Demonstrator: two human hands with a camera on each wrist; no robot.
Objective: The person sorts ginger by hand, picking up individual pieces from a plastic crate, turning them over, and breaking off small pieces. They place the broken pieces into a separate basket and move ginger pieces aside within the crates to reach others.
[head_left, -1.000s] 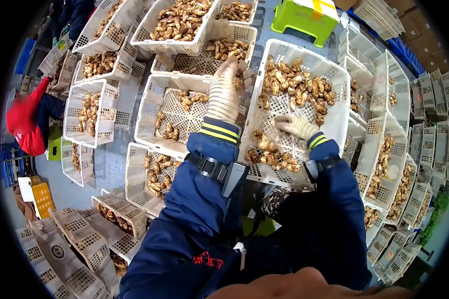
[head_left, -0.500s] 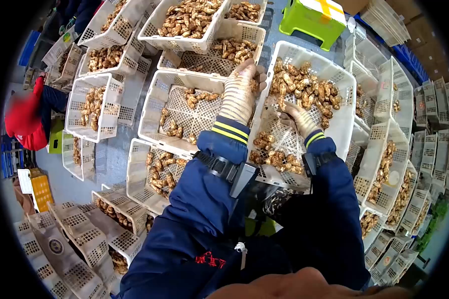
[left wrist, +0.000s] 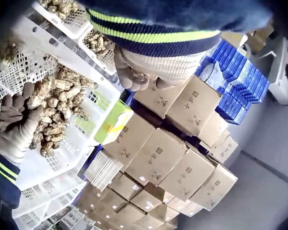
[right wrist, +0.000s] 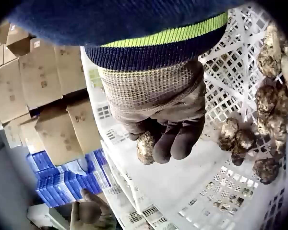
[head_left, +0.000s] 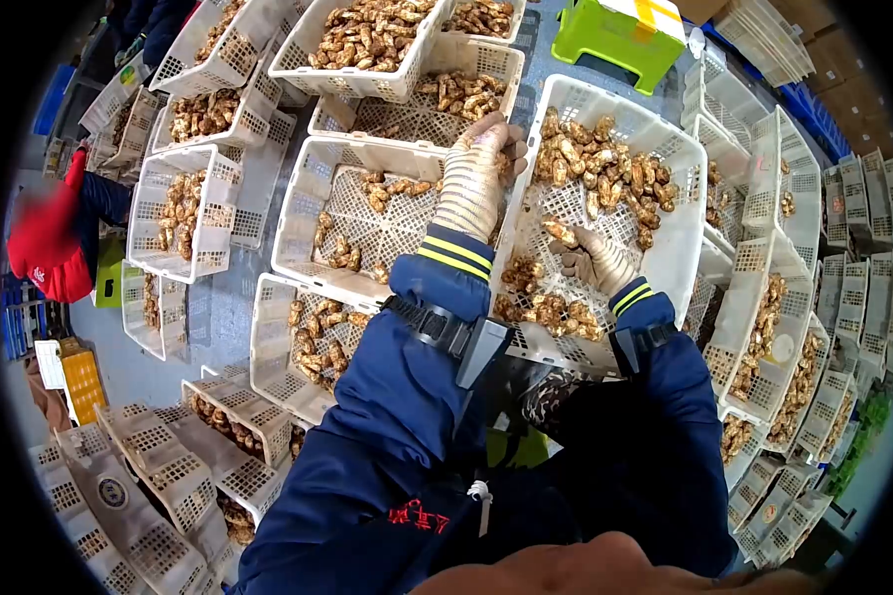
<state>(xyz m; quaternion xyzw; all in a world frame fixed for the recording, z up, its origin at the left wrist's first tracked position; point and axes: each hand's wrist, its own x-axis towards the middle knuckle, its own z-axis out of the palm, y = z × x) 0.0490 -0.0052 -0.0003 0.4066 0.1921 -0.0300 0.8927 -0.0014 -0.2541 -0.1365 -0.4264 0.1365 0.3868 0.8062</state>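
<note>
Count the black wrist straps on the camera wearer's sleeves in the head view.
2: one strap around the left sleeve, the other strap around the right sleeve. Both wrists are in view, so neither is hidden.

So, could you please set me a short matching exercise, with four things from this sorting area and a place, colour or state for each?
Things:
1. Right hand
2. Green stool
3. Red jacket
4. Sleeve cuffs

Places, colours or states:
A. Navy with bright yellow-green stripes
B. Gripping a mushroom
C. Worn by a person at the far left of the head view
D. On the floor beyond the far end of the large crate

Right pairs: 1-B, 2-D, 3-C, 4-A.
</note>
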